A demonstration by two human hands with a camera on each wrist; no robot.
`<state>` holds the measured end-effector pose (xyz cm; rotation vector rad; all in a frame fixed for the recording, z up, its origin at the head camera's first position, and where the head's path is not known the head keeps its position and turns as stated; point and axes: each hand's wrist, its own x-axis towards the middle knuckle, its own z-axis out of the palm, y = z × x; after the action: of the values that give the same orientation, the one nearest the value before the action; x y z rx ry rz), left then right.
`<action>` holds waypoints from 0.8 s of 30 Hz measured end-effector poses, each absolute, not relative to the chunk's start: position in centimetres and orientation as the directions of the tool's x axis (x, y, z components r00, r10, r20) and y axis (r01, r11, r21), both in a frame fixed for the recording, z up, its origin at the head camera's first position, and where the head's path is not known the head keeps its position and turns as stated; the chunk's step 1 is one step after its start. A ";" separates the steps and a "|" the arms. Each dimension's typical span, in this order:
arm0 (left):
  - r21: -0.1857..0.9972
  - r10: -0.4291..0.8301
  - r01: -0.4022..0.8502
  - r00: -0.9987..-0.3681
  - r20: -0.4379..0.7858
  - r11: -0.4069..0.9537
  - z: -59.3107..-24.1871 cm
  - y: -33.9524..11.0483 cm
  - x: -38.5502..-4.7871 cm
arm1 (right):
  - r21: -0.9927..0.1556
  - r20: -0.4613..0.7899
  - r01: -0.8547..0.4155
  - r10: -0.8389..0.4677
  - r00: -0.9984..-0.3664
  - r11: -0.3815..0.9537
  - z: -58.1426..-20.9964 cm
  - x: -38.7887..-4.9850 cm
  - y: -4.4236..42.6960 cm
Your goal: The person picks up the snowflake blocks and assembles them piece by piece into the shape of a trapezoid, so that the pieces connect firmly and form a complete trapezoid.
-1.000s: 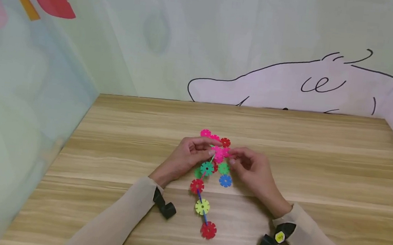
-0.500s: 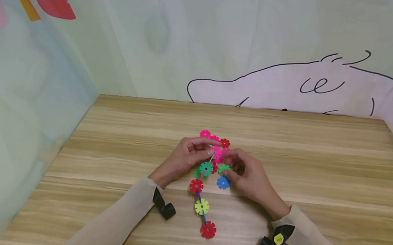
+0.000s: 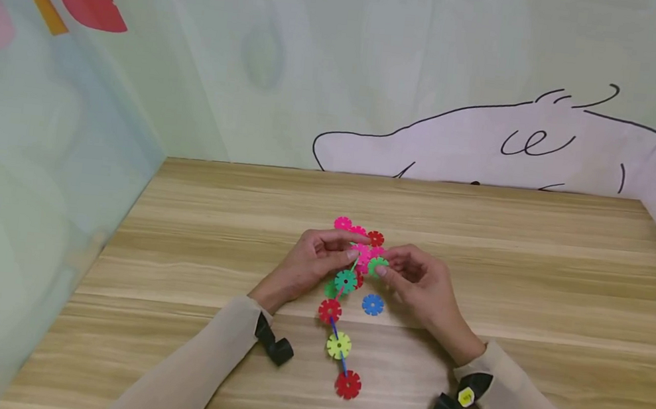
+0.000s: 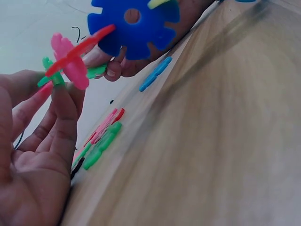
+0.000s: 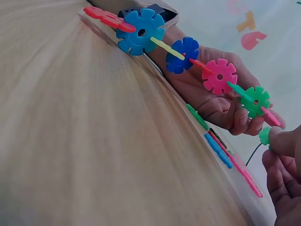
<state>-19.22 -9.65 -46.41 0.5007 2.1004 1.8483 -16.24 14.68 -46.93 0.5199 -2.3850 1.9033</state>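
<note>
My left hand (image 3: 312, 263) pinches the far end of a chain of notched plastic snowflake discs, slotted together edge to edge. The chain rises off the table from a red disc (image 3: 348, 384) through a yellow disc (image 3: 339, 345) and a teal disc (image 3: 346, 281) to a pink disc (image 3: 361, 255). In the right wrist view, a green disc (image 5: 256, 101) and a pink end disc (image 5: 271, 117) sit by the left fingertips. Between thumb and fingers, my right hand (image 3: 424, 288) pinches a loose green disc (image 5: 265, 135), close to that pink end.
On the wood-grain table (image 3: 539, 253) lies a loose blue disc (image 3: 373, 304) below the hands. Several more loose discs lie beyond them, among them a pink disc (image 3: 342, 223) and a red disc (image 3: 376, 238). A printed cloth backdrop (image 3: 428, 55) stands behind the table.
My right hand reached down to the green disc beside the blue one, picked it up and brought it up to the chain's end. The left hand has stayed in place.
</note>
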 end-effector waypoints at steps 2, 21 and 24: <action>0.992 0.452 0.062 -0.892 0.005 0.110 -46.4 -9.7 -19.2 | -0.939 0.259 -0.299 -0.221 -0.940 0.170 -46.9 -16.2 14.7; 0.991 0.466 0.051 -0.885 -0.014 0.126 -46.3 -9.8 -19.2 | -0.937 0.275 -0.310 -0.204 -0.939 0.163 -46.9 -16.1 14.7; 0.990 0.470 0.052 -0.883 -0.015 0.129 -46.3 -9.8 -19.2 | -0.931 0.285 -0.320 -0.197 -0.938 0.174 -47.0 -16.1 14.8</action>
<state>-19.18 -9.78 -46.29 0.5066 2.0897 1.8110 -16.13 14.76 -46.95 0.5144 -2.3290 1.8890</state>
